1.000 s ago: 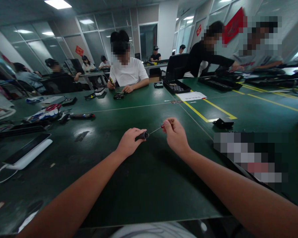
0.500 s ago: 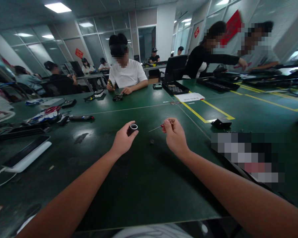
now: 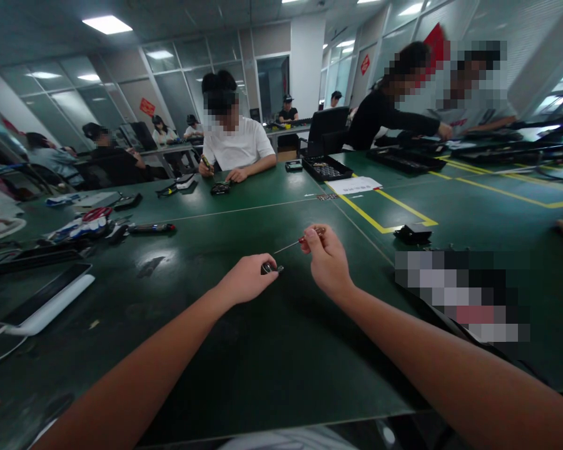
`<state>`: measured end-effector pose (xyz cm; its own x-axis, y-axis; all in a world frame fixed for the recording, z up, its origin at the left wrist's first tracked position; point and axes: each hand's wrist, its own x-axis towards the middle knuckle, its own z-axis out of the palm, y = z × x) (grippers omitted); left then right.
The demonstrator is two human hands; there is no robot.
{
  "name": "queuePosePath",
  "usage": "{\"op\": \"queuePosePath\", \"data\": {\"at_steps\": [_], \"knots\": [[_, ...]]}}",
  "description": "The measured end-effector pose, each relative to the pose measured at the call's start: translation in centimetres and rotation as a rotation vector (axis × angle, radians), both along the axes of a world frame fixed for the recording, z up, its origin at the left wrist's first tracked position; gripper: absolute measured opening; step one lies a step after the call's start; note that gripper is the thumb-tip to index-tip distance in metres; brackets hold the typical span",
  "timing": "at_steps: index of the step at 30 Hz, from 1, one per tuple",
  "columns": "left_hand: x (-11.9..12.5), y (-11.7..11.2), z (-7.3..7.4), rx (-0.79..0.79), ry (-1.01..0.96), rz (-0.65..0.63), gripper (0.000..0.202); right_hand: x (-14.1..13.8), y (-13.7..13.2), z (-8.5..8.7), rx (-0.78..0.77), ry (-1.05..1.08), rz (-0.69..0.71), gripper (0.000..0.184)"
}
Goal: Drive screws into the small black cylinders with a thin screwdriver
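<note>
My left hand (image 3: 244,278) is closed around a dark cylindrical part with a pale rim (image 3: 266,268), low over the green table. Most of that part hides behind my fingers. A small dark round piece (image 3: 280,269) shows right at the fingertips; whether they grip it or only touch it, I cannot tell. In my right hand (image 3: 329,259) a screwdriver (image 3: 288,246) with a reddish handle is pinched, its thin shaft pointing left. The shaft's tip lies just above and beyond my left fingertips, apparently without contact.
On the left lie a phone on a white block (image 3: 51,300), a dark pen-like tool (image 3: 151,228) and a cluttered pile (image 3: 82,225). A small black box (image 3: 413,234) sits on the right. Across the table a person (image 3: 237,147) works, near a black tray (image 3: 327,167).
My left hand has moved right and down with the cylindrical part, turning it over, and reached the small round piece on the table. My right hand keeps the screwdriver nearly in place.
</note>
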<state>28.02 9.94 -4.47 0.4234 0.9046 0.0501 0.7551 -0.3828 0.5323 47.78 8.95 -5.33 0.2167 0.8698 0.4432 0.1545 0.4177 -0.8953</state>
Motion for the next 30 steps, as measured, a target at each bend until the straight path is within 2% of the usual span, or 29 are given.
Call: {"op": "queuePosePath", "data": {"at_steps": [8, 11, 14, 16, 18, 23, 27, 30], "knots": [[2.2, 1.3, -0.6, 0.042, 0.363, -0.046, 0.042, 0.0, 0.2, -0.2, 0.007, -0.006, -0.002, 0.025], [2.6, 1.7, -0.7, 0.087, 0.399, -0.059, 0.039, 0.0, 0.3, -0.1, 0.004, 0.000, -0.006, 0.024], [2.3, 2.0, -0.8, 0.093, 0.330, -0.060, 0.033, 0.0, 0.2, 0.0, 0.006, 0.033, -0.008, 0.024], [1.5, 2.1, -0.8, 0.050, 0.225, -0.029, 0.030, 0.0, 0.1, 0.1, 0.006, 0.048, -0.004, 0.023], [0.3, 2.0, -0.6, -0.065, 0.080, 0.037, 0.028, 0.0, 0.0, 0.1, 0.004, 0.054, 0.001, 0.023], [-4.6, 1.0, 0.5, -0.394, -0.417, 0.288, 0.026, 0.0, 0.1, -0.1, -0.012, 0.050, 0.026, 0.024], [-10.1, -0.7, 2.2, -0.471, -0.847, 0.523, 0.018, 0.0, 0.1, -0.3, -0.022, 0.014, 0.041, 0.025], [-14.6, -2.6, 3.5, -0.433, -1.087, 0.696, 0.009, -0.2, 0.0, -0.4, -0.051, -0.032, 0.052, 0.025]]}}
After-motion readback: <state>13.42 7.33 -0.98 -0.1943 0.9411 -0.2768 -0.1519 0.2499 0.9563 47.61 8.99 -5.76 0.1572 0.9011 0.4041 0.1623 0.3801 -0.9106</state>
